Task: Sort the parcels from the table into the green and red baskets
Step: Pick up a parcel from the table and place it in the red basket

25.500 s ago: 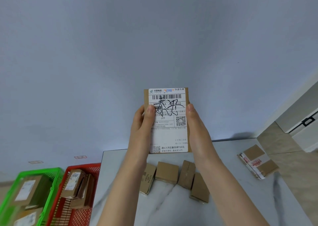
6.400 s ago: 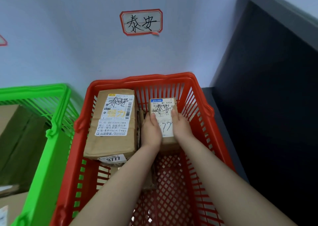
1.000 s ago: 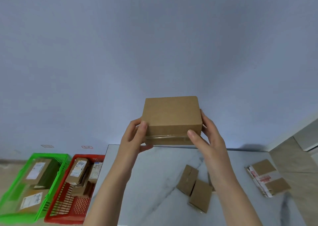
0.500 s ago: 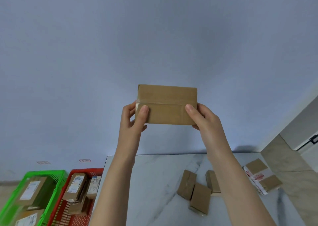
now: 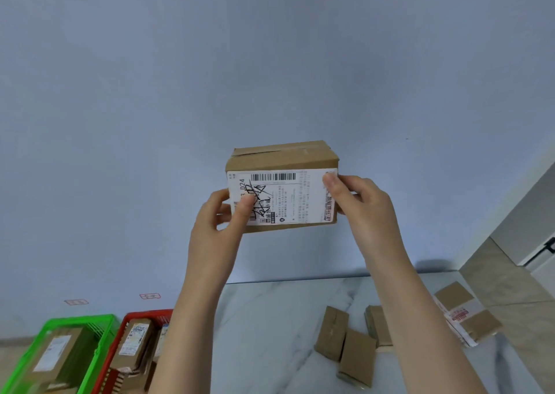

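Parcel (image 5: 285, 201) is held up mid-frame, label toward the camera. Its ends are clasped by left grip (image 5: 216, 225) and right grip (image 5: 363, 204), both curled round it.

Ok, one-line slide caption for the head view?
Left hand and right hand hold a labelled parcel above the table; green basket and red basket sit lower left.

Parcel (image 5: 282, 156) (label (image 5: 288, 201) forward) above table (image 5: 270, 333)
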